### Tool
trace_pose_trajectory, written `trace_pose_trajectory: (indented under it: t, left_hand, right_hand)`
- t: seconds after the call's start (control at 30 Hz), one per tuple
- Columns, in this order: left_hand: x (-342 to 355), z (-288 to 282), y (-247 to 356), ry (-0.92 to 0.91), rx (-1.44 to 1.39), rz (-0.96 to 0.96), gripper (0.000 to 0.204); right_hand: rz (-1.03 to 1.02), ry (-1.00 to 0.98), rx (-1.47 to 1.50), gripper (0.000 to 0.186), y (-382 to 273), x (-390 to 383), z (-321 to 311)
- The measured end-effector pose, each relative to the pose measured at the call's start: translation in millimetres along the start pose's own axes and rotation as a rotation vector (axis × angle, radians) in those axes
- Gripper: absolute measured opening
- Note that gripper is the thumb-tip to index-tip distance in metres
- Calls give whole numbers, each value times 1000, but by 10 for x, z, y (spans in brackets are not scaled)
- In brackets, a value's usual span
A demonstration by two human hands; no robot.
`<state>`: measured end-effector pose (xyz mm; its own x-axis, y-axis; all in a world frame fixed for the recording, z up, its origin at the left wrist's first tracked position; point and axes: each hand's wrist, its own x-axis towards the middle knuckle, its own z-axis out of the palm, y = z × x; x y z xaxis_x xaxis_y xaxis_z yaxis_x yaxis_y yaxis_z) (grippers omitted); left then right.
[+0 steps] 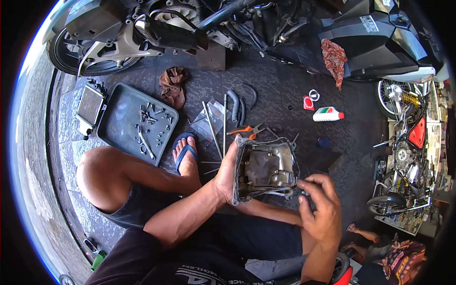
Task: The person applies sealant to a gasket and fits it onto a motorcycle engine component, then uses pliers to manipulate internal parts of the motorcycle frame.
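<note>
My left hand [226, 176] is wrapped round the left side of a squarish metal engine cover [262, 167], holding it up over my lap with its hollow inside facing me. Along the cover's rim runs a thin, dark gasket-like edge. At the lower right corner of the cover is my right hand [323, 206], its fingers curled toward the thumb. Something small and dark seems to be between those fingertips, too small to name. Just beyond the cover lie orange-handled pliers [244, 129] on the floor.
A grey tray [121, 114] with bolts and a wrench stands left, beside a small radiator [89, 107]. Rods, black hoses [233, 105], a brown rag [173, 88] and a white bottle [327, 114] lie ahead. Motorcycle parts [156, 28] border the far side; another person [401, 256] sits lower right.
</note>
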<state>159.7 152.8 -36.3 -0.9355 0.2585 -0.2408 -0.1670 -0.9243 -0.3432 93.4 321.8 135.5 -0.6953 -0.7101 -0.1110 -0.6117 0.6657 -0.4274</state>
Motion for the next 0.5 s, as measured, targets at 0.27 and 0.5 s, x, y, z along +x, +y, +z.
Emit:
trace_pose_trajectory:
  t: [0.27, 0.5]
  left_hand:
    - [-28, 34, 16, -10, 3, -43, 71]
    - [-41, -28, 0, -56, -21, -24, 72]
  right_hand:
    - [-79, -45, -15, 24, 66, 48, 23]
    - [-143, -87, -75, 16, -28, 49, 11]
